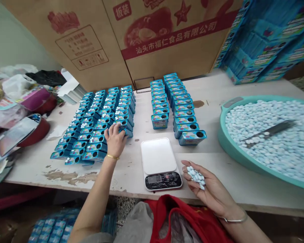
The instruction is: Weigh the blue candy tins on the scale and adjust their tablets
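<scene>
Rows of blue tins (95, 155) with round dark openings stand at the left, several topped with pale candies. My left hand (116, 141) reaches over the near end of their right-hand row, its fingers closed on a blue tin there. My right hand (209, 189) is palm up beside the scale, cupped around a small heap of pale blue candies (195, 176). Between my hands lies a white kitchen scale (159, 157) with a bare plate; its display seems to read 0.0. Two more rows of blue tins (192, 137) stand behind the scale.
A turquoise basin (224, 135) full of pale candies, with a metal scoop (271, 132) in it, stands at the right. Cardboard boxes (142, 67) line the back. Stacked blue packs (263, 50) rise at back right. Bags and a red bowl (42, 131) crowd the far left.
</scene>
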`<state>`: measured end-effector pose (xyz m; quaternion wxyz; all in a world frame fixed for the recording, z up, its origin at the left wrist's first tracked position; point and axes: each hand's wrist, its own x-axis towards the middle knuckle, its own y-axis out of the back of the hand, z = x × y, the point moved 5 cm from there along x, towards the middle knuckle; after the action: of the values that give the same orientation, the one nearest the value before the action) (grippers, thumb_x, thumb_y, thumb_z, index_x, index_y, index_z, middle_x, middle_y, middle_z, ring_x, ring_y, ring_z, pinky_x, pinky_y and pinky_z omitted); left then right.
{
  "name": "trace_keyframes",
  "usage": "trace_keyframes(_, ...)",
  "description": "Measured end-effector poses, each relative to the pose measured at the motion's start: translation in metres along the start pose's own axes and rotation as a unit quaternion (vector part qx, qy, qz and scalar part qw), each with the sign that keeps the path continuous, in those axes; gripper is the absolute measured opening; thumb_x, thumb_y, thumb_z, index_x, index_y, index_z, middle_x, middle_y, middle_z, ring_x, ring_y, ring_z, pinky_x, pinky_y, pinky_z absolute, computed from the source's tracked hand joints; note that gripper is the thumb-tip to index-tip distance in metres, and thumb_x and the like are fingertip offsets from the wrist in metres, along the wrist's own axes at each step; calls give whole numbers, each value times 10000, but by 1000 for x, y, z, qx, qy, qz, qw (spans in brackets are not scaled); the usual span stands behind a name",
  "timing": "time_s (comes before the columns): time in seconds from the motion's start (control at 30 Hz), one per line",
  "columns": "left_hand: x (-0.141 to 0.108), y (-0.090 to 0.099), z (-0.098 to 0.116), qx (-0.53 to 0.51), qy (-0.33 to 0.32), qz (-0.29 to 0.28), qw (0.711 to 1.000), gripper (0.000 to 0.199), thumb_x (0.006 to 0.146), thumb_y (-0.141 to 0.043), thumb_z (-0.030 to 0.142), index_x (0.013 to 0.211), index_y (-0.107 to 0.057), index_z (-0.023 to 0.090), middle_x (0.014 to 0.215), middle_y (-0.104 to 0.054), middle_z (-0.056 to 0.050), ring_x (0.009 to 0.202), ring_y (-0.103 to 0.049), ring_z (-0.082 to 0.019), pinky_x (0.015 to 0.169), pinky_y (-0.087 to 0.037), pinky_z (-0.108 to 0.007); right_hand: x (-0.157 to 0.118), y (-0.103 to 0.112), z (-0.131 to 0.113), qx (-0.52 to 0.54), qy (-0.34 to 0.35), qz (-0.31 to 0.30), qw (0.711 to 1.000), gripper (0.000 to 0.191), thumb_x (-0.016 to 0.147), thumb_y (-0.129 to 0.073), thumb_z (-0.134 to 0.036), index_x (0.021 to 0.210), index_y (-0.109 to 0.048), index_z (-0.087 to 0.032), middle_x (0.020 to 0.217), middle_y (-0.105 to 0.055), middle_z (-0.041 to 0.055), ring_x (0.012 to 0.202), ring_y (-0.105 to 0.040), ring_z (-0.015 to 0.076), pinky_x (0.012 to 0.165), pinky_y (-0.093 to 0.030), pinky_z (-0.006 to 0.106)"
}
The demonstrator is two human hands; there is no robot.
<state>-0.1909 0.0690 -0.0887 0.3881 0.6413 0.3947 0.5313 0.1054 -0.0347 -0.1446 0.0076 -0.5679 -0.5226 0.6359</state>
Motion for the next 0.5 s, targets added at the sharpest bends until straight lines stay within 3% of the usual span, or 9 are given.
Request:
trace_keyframes(0.1,0,32,23,-33,-41,9,999,152,864,-542,308,773,-593,198,1166,-573,-101,1116,-488,-282,947,-322,-488,-13,-2,-32,-5,56,-7,998,211,759,-603,-139,964,-626,-95,738,-539,36,538,-484,61,342,-360,108)
trace_keyframes(0.23,-1,67,76,-104,-137,-61,983,214,901,-483,339,803,-575,173,1012,-592,-94,868,-550,-196,743,-421,-335,-41,8,-98,-12,203,38,978,185,752,-558,-114,926,-620,-99,728,-486,27,520,-463,55,327,-356,91)
trace_keyframes(0.37,-6,66,130,-110,-238,-131,956,206,904,-476,336,831,-576,173,919,-591,-70,788,-549,-178,647,-393,-296,-62,30,-149,9,309,64,949,210,781,-429,-45,883,-607,-90,718,-446,32,523,-493,64,331,-375,95)
trace_keyframes(0.5,-6,51,152,-89,-257,-176,946,143,878,-524,303,861,-558,165,899,-603,-65,774,-563,-184,647,-386,-302,-72,52,-178,28,353,67,933,271,778,-362,-7,857,-606,-91,682,-429,28,504,-484,64,339,-393,101)
